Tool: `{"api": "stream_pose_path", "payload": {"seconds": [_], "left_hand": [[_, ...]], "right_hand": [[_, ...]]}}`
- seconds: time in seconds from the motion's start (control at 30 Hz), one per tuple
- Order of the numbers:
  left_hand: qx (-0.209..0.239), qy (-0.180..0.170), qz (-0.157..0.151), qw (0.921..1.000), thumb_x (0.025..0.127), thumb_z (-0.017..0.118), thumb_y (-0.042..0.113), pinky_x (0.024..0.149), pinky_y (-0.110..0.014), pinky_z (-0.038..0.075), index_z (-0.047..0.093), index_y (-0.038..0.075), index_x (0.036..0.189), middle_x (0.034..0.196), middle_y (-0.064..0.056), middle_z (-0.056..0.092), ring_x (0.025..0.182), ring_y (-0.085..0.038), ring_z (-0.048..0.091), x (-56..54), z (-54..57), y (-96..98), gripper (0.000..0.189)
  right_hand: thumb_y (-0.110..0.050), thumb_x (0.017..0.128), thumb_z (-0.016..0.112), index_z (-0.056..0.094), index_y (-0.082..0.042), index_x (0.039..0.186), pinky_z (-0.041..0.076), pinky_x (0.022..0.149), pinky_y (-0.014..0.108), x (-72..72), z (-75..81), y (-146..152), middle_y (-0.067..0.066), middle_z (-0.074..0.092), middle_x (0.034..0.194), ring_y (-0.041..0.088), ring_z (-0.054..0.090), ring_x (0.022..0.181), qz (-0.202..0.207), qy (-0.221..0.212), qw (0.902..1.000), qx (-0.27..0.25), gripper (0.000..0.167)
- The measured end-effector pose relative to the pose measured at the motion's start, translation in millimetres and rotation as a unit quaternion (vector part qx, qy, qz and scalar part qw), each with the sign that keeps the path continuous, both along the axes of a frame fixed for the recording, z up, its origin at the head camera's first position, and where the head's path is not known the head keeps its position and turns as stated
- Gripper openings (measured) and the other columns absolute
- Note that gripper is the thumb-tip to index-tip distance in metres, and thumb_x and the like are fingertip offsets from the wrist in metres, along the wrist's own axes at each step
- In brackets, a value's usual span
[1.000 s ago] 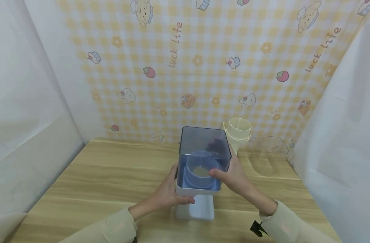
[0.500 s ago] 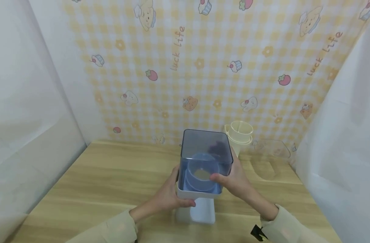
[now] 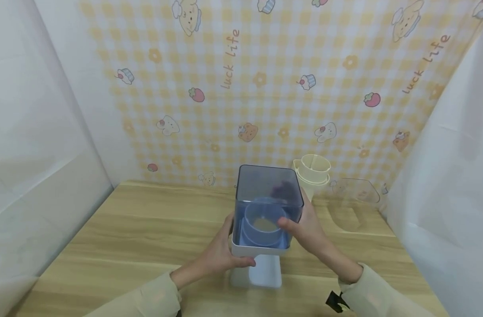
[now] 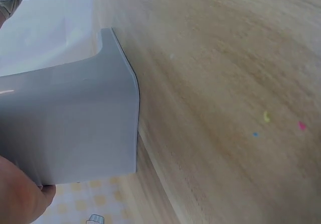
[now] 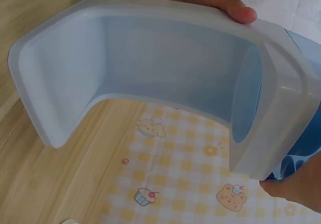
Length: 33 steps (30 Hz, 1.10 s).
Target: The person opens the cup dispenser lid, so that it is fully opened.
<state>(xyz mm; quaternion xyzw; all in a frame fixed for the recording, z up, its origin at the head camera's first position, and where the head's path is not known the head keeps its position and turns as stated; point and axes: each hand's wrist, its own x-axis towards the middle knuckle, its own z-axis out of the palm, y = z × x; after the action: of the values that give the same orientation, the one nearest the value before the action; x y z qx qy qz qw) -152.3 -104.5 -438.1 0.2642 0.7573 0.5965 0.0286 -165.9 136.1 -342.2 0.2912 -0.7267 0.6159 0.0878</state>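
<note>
A white C-shaped stand (image 5: 165,53), looking like the base of a gravity pet feeder, stands on the wooden table. A blue-grey see-through square container (image 3: 261,185) sits on its top, with a round collar (image 3: 265,222) visible inside. The left hand (image 3: 221,251) grips the stand's upper part from the left, its thumb along the front below the white rim. From the right, the right hand (image 3: 306,226) holds the container, thumb against its front wall and fingers behind, mostly hidden. The left wrist view shows the stand's smooth grey side (image 4: 75,118).
Behind the right hand stands a cream cylindrical part (image 3: 313,169) with an open round top. A clear plastic piece (image 3: 354,198) is farther right. The wooden table (image 3: 154,224) meets a checked backdrop (image 3: 209,110), with white sheets on both sides. Tiny coloured specks (image 4: 301,125) lie nearby.
The right thumb has slid slightly to the right on the container's front. Both hands keep their hold, and the stand stays in place; the head view shifts a little.
</note>
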Motion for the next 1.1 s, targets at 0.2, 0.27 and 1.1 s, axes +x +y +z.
{"api": "stream_pose_path", "payload": {"seconds": [0.2,0.27,1.1], "left_hand": [[-0.006,0.022,-0.003,0.9997,0.067,0.094,0.023,0.109,-0.047,0.039,0.016,0.033,0.156,0.143,0.008,0.048,0.128,-0.017,0.050,-2.0,1.1,0.5,0.119],[-0.007,0.021,-0.002,0.9998,0.067,0.094,0.024,0.109,-0.046,0.039,0.017,0.034,0.156,0.143,0.009,0.048,0.128,-0.016,0.050,-2.0,1.4,0.4,0.118],[0.007,0.049,-0.014,0.9987,0.069,0.093,0.028,0.111,-0.046,0.038,0.012,0.032,0.158,0.148,0.007,0.044,0.131,-0.019,0.047,-4.2,-4.7,1.1,0.121]], "right_hand": [[-0.065,0.075,0.076,0.040,-0.012,0.146,0.049,0.097,0.023,-1.4,0.2,0.4,0.004,0.059,0.129,0.014,0.060,0.115,0.009,0.013,0.9998,-0.009,0.095],[-0.066,0.074,0.077,0.040,-0.013,0.146,0.049,0.097,0.023,-0.7,1.1,0.7,0.003,0.059,0.130,0.014,0.060,0.116,0.012,0.020,0.9997,-0.005,0.097],[-0.070,0.080,0.069,0.039,-0.014,0.147,0.050,0.097,0.024,-3.1,1.2,0.5,0.008,0.060,0.130,0.014,0.062,0.116,0.002,0.015,0.9999,0.002,0.093]]}}
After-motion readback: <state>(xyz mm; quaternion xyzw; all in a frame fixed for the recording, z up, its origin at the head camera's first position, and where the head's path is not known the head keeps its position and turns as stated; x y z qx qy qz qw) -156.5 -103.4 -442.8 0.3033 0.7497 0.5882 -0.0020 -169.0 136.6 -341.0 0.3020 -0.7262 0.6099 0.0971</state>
